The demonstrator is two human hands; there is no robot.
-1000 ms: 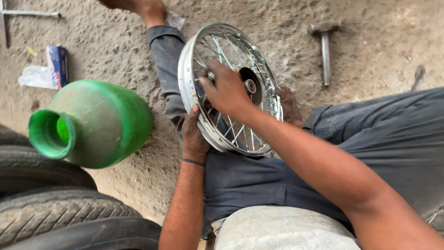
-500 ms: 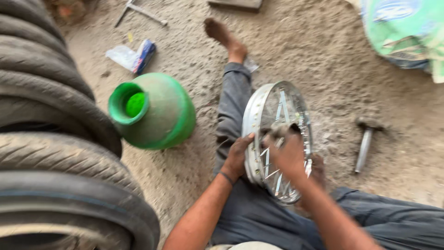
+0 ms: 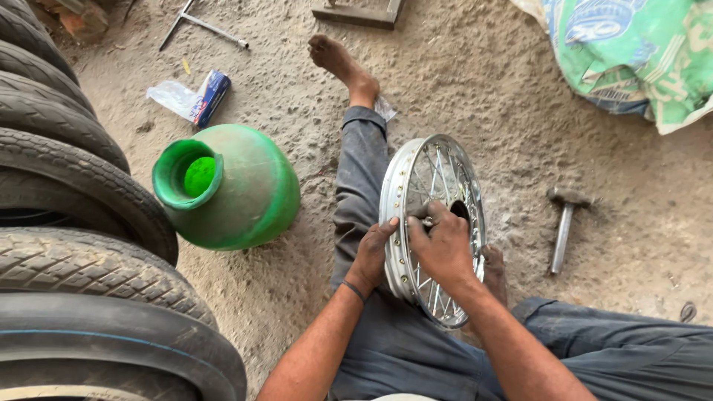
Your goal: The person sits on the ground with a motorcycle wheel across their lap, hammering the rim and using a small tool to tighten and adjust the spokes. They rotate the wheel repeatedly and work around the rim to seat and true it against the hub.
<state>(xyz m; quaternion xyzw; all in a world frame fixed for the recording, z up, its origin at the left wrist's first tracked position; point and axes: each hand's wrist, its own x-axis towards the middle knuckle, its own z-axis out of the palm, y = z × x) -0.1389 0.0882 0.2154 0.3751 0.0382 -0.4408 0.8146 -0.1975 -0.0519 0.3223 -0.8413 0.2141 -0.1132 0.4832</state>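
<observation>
A chrome spoked wheel rim (image 3: 433,160) stands upright on edge between my legs on the dirt floor. My left hand (image 3: 373,252) grips the rim's near left edge. My right hand (image 3: 443,241) reaches over the rim into the spokes, fingers closed on a small metal piece near the hub; what it is I cannot tell. My left leg in grey trousers (image 3: 359,174) stretches forward beside the rim, bare foot (image 3: 340,63) ahead.
A green plastic pot (image 3: 226,186) lies on its side left of my leg. Stacked tyres (image 3: 82,245) fill the left edge. A hammer (image 3: 564,223) lies to the right, a printed sack (image 3: 631,52) at top right, a metal wrench (image 3: 200,26) and a packet (image 3: 194,98) farther off.
The view has swung and pulled back, so the tyres, sack and hammer show more fully. Both hands stay on the rim, the right hand shifting slightly among the spokes.
</observation>
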